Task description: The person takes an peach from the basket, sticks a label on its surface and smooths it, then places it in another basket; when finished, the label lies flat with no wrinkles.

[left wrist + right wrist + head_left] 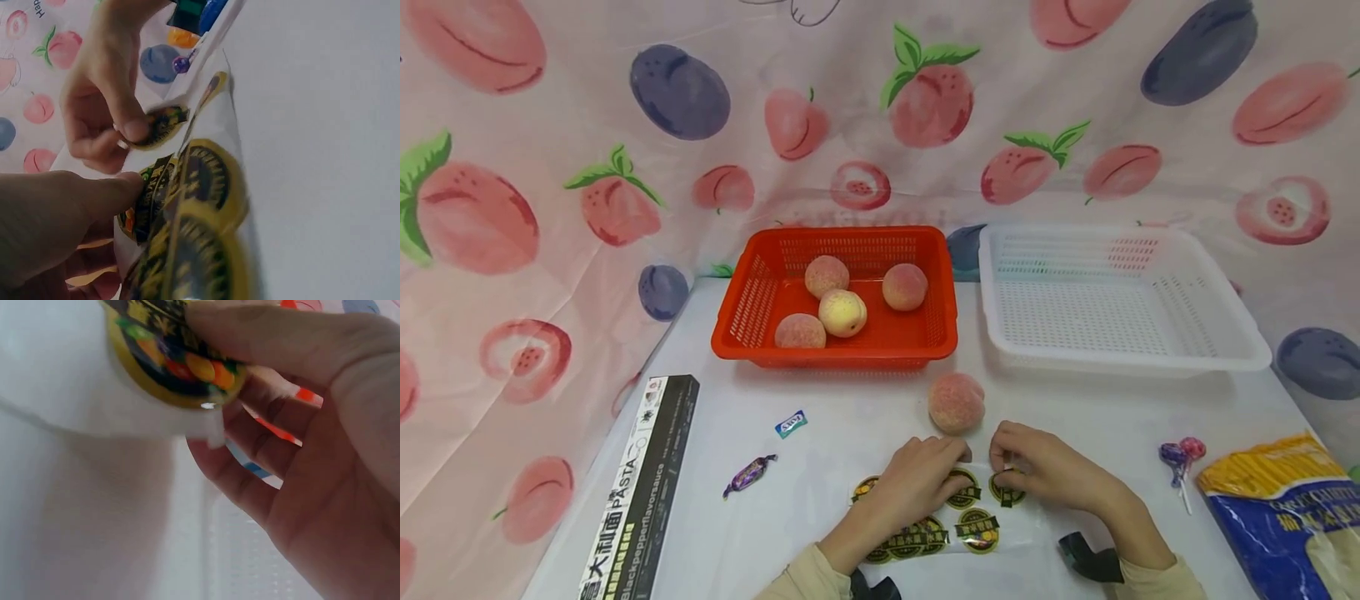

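Observation:
A clear sheet (pixel 1015 527) of round black-and-gold stickers lies across the table in front of me. My left hand (pixel 925 477) grips the sheet's far edge, thumb on top and fingers beneath it in the left wrist view. My right hand (pixel 1047 468) pinches a round sticker (pixel 181 362) with fruit printed on it, between thumb and fingers. In the left wrist view this sticker (pixel 164 127) is tilted up close beside the sheet. Just beyond both hands sits a peach (pixel 957 403).
Several peaches lie in a red basket (pixel 842 360) at the back; a white basket (pixel 1131 360) stands right of it. A black-and-white pasta box (pixel 643 492) and two wrapped candies (pixel 750 476) are on the left. Lollipops (pixel 1182 454) and a blue-yellow bag (pixel 1292 517) lie on the right.

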The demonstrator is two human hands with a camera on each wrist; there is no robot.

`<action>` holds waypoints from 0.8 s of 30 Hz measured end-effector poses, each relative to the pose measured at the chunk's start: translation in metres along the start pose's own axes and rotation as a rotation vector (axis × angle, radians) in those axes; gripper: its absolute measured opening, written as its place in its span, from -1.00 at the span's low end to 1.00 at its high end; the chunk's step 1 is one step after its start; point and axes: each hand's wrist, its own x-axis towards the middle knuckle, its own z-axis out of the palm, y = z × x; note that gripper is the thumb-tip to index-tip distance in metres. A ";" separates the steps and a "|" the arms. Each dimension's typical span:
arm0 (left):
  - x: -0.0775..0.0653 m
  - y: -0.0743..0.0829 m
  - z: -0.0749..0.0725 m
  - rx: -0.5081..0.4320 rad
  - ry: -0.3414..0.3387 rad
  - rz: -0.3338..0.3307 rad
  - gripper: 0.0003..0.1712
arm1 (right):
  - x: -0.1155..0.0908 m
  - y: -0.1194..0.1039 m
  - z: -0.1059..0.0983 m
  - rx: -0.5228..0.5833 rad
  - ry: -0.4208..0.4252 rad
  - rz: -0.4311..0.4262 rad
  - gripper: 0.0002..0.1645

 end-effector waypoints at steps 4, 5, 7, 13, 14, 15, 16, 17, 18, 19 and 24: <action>-0.001 0.000 0.001 -0.008 0.014 0.008 -0.72 | -0.004 -0.002 -0.006 0.088 0.009 -0.046 -0.77; -0.001 0.000 0.001 -0.016 0.020 0.012 -0.72 | -0.004 -0.002 -0.008 0.114 0.020 -0.067 -0.78; 0.000 0.001 -0.001 -0.068 0.037 0.017 -0.73 | -0.003 -0.002 -0.010 0.167 0.062 -0.109 -0.79; 0.003 0.002 -0.007 -0.547 0.108 -0.010 -0.78 | 0.007 -0.001 -0.004 0.265 0.306 -0.176 -0.75; 0.004 0.001 -0.008 -0.626 0.125 -0.033 -0.79 | 0.008 -0.001 -0.003 0.281 0.331 -0.165 -0.75; 0.004 0.000 -0.008 -0.687 0.149 -0.058 -0.81 | 0.010 -0.002 -0.001 0.302 0.348 -0.149 -0.75; 0.005 -0.001 -0.009 -0.734 0.170 -0.090 -0.82 | 0.011 -0.003 0.000 0.325 0.356 -0.130 -0.75; 0.005 -0.003 -0.009 -0.775 0.191 -0.126 -0.83 | 0.012 -0.005 0.000 0.350 0.357 -0.105 -0.75; 0.005 -0.004 -0.010 -0.813 0.211 -0.160 -0.83 | 0.013 -0.008 0.000 0.365 0.356 -0.084 -0.76; 0.006 -0.006 -0.011 -0.841 0.230 -0.196 -0.83 | 0.014 -0.012 -0.002 0.377 0.353 -0.057 -0.77; 0.008 -0.011 -0.024 -0.933 0.277 -0.295 -0.82 | 0.019 -0.027 -0.006 0.370 0.372 0.023 -0.82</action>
